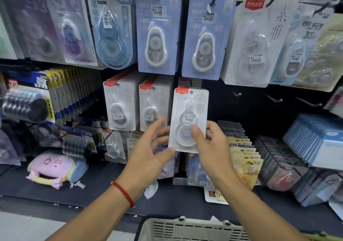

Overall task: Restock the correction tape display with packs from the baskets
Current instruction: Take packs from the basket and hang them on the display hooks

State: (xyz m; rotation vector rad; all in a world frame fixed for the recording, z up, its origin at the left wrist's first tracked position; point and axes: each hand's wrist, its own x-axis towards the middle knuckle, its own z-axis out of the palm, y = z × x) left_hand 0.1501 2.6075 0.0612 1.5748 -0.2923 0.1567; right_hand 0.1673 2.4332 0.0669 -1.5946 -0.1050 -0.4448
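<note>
A white correction tape pack (190,111) with a red corner label is held upright in front of the display's middle row. My right hand (209,148) grips its lower right side, thumb pressed on the blister. My left hand (150,148) touches the pack's lower left edge with thumb and spread fingers. Two hooks to the left carry full rows of the same white packs (120,105) (154,107). Behind the held pack a few more of them hang on a third hook. A beige basket (185,229) sits at the bottom edge, below my arms.
Blue packs (157,33) (202,38) hang in the row above. Bare hooks (274,98) stick out to the right of the held pack. A pink pouch (53,168) lies on the dark shelf at left. Racks of yellow and blue packs (243,159) fill the lower right.
</note>
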